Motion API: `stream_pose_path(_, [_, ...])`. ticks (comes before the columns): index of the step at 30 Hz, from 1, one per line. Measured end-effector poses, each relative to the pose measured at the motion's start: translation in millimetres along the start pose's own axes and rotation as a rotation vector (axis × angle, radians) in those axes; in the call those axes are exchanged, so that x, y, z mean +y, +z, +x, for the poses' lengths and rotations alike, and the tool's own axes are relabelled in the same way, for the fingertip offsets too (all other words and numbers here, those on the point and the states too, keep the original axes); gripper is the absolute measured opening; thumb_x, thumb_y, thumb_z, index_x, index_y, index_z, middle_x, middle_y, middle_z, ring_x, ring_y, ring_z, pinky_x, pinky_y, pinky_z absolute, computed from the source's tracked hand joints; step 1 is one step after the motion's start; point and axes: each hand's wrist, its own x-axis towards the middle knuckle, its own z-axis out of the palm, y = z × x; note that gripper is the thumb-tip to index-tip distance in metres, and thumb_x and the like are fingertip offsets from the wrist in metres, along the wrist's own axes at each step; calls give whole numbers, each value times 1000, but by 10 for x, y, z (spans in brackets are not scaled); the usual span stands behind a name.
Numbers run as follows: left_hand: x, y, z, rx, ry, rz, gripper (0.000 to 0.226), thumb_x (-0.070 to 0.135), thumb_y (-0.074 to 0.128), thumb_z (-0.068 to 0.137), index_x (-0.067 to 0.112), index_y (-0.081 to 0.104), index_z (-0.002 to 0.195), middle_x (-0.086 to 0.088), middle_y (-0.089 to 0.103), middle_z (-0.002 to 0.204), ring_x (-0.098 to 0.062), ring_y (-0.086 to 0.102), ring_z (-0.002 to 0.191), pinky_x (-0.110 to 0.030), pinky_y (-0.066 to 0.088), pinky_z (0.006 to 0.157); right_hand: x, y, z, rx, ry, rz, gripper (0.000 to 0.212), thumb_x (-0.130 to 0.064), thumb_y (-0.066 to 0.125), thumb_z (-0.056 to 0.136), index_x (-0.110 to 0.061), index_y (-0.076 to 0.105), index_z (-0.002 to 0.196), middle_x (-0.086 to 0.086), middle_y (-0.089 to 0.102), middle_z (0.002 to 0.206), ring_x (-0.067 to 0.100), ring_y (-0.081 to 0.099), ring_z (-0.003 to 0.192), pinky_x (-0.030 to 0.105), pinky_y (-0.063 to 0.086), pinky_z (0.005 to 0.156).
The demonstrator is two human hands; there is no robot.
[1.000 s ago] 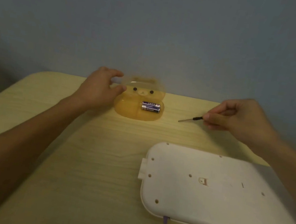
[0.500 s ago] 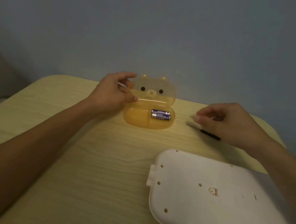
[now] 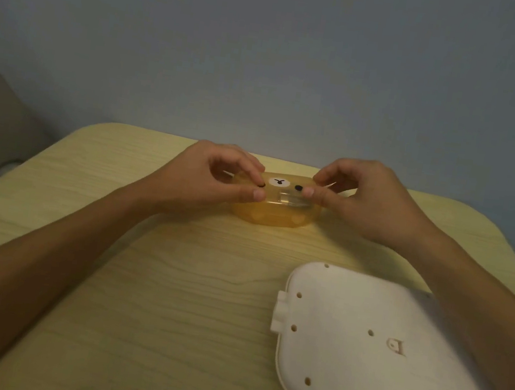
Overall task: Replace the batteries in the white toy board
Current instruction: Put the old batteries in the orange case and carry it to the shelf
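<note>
Hands pinch the lid of the orange bear case (image 3: 275, 210): left hand (image 3: 215, 179) and right hand (image 3: 363, 199) at opposite ends, probably pressing it shut. The white toy board (image 3: 376, 351) lies face-down on the table (image 3: 154, 296), its back exposed for battery access.

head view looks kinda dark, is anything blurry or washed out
Head view: dim, flat room light, nothing washed out; the orange bear case catches a faint glow, the right forearm is smeared over the white toy board, and the table edges bow from the wide lens.
</note>
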Motion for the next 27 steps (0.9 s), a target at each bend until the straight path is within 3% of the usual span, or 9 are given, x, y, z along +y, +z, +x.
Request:
stream_pose_path(3, [-3, 5, 7, 1, -1, 41, 42, 47, 83, 72, 25, 80, 107, 9, 76, 119, -15, 69, 114, -44, 58, 98, 4, 5, 5, 3, -15, -16, 36, -46, 82, 83, -22, 76, 109, -11, 75, 103, 10, 72, 95, 15, 48, 72])
stream_pose_path(11, [46, -9, 52, -73, -32, 160, 51, 57, 86, 73, 31, 76, 116, 14, 72, 123, -12, 66, 117, -43, 57, 101, -40, -26, -32, -43, -53, -110, 37, -54, 77, 86, -29, 75, 113, -14, 72, 109, 10, 69, 99, 25, 50, 75])
stream_pose_path(14, [76, 29, 52, -78, -36, 193, 53, 56, 85, 73, 35, 72, 120, 18, 69, 125, -9, 65, 117, -40, 57, 101, -35, -176, -69, -83, -30, -189, 46, -54, 76, 86, -28, 71, 125, -12, 71, 119, 11, 70, 100, 29, 51, 83])
stream_pose_path(18, [189, 130, 48, -123, -98, 291, 87, 68, 80, 61, 41, 55, 140, 27, 57, 133, 1, 57, 116, -26, 51, 101, 119, -548, -143, -125, 153, -383, 57, -50, 85, 79, -23, 72, 127, -6, 71, 120, 15, 68, 101, 29, 47, 87])
stream_pose_path(20, [224, 193, 74, -140, -128, 340, 105, 74, 76, 55, 39, 47, 149, 26, 51, 135, 1, 51, 119, -20, 44, 96, 194, -614, -203, -166, 247, -422, 58, -48, 89, 74, -20, 74, 123, -7, 70, 106, 16, 65, 100, 28, 46, 86])
stream_pose_path(22, [228, 250, 97, -141, -141, 373, 109, 74, 78, 56, 39, 43, 153, 27, 47, 134, 2, 47, 120, -17, 38, 91, 253, -565, -257, -212, 288, -366, 46, -41, 92, 75, -21, 78, 114, -10, 68, 93, 14, 64, 94, 25, 42, 83])
stream_pose_path(25, [203, 309, 118, -117, -146, 423, 96, 62, 86, 69, 38, 45, 152, 26, 48, 133, 0, 48, 116, -17, 38, 88, 367, -495, -254, -159, 223, -313, 11, -26, 90, 80, -27, 80, 85, -7, 77, 90, 10, 67, 83, 24, 44, 78])
stream_pose_path(27, [181, 327, 122, -88, -144, 421, 87, 56, 88, 71, 37, 51, 148, 26, 52, 130, 3, 51, 109, -10, 37, 81, 424, -475, -249, -148, 195, -308, 14, -20, 87, 83, -27, 79, 74, -6, 77, 83, 6, 66, 78, 24, 46, 72])
